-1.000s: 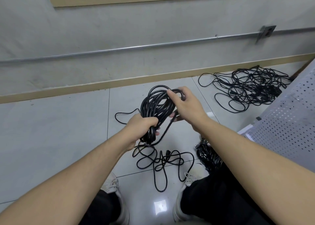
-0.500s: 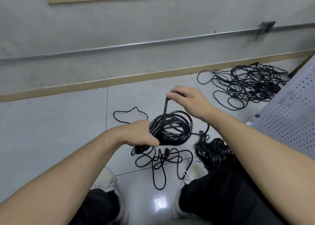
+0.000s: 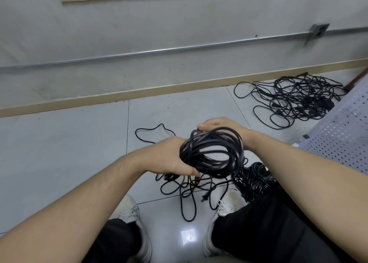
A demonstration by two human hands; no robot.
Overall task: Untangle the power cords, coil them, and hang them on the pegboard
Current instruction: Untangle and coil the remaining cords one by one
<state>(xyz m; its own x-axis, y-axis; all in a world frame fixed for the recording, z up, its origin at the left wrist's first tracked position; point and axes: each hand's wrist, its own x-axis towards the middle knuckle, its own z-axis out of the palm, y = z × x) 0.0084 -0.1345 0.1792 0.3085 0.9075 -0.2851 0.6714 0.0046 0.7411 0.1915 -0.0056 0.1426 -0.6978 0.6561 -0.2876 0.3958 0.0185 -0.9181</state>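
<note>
The left hand (image 3: 171, 157) clenches the near-left side of a coil of black power cord (image 3: 212, 153), fingers wrapped under the bundled loops and the thumb lying along their lower edge. That grip holds the coil up in the air above the tiled floor (image 3: 69, 153). The right hand (image 3: 221, 126) sits just beyond the grip, on the far rim of the coil, its curled fingers pinching a strand at the top of the loops. Below the grip, the loose tail of cord (image 3: 189, 193) hangs down from the coil and sprawls in open loops on the floor between two white shoes (image 3: 223, 209). One slack loop lies on the floor just left of and beyond the grip. Right of and below the grip, a second dark bundle of cord (image 3: 256, 177) rests by the person's right leg. Well beyond and to the right, a tangled heap of black cords (image 3: 296, 99) lies near the wall. The perforated pegboard (image 3: 342, 139) leans at the far right.
</note>
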